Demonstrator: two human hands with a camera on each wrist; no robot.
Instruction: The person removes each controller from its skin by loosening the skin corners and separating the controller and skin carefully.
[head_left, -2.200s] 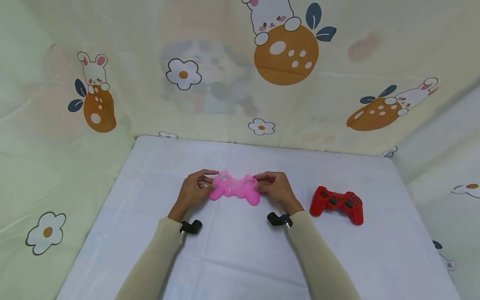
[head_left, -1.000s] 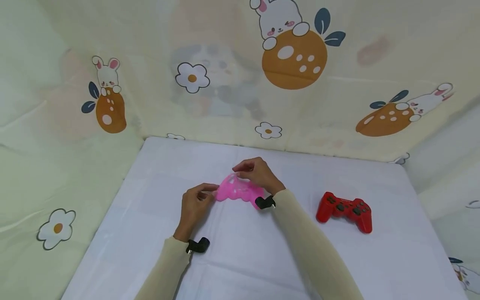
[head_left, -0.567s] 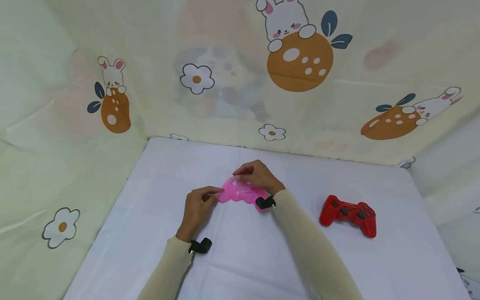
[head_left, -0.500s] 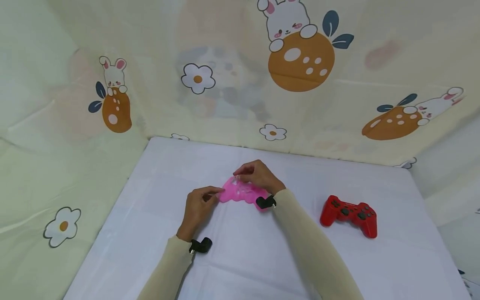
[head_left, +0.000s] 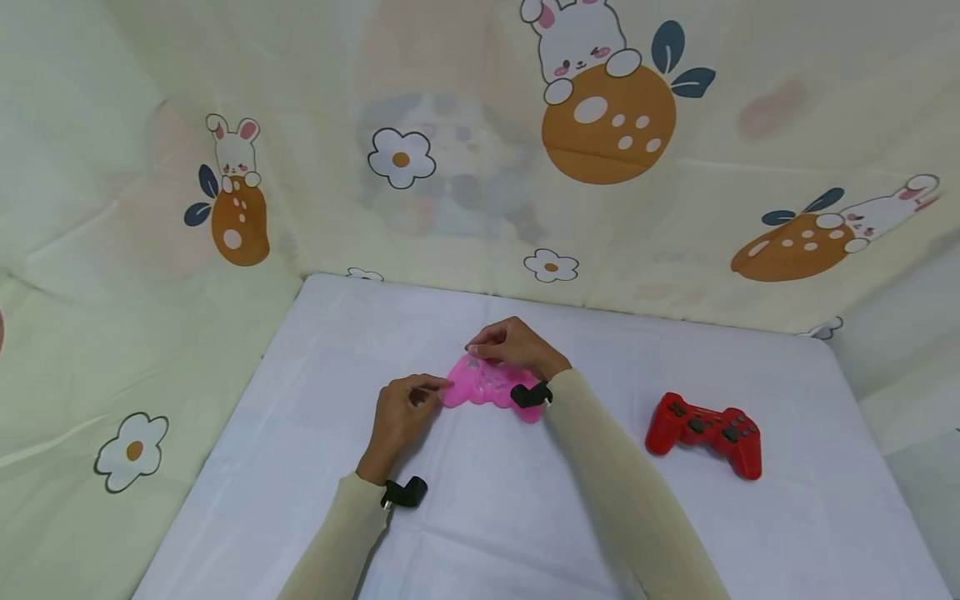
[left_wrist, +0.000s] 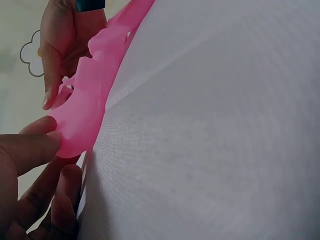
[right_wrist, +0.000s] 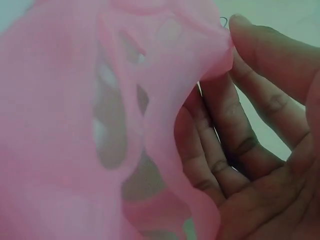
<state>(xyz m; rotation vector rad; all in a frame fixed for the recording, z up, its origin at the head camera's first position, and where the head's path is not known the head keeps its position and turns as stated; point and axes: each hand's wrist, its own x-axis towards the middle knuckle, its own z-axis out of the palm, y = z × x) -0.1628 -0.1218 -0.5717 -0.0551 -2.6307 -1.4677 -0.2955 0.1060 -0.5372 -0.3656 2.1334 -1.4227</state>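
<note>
A soft pink game controller cover (head_left: 480,386) with cut-out holes lies over the middle of the white table. At its left end, my left hand (head_left: 401,417) pinches the rounded grip part between thumb and fingers; the left wrist view shows this pink cover (left_wrist: 80,117) from the side. My right hand (head_left: 519,346) reaches across the top and pinches the upper edge near the left shoulder. Close up in the right wrist view, the cover (right_wrist: 165,100) looks thin and hollow, its edge held at the thumb tip. My right wrist partly hides the cover's right side.
To the right, apart from both hands, a red game controller (head_left: 705,435) lies on the white table (head_left: 480,517). Patterned cloth (head_left: 465,208) with rabbits and flowers hangs behind the table and along its sides. Each wrist wears a small black camera.
My right hand has left the cover's right end and crossed to its upper left edge. My left hand has kept to the left end. The view has shifted slightly.
</note>
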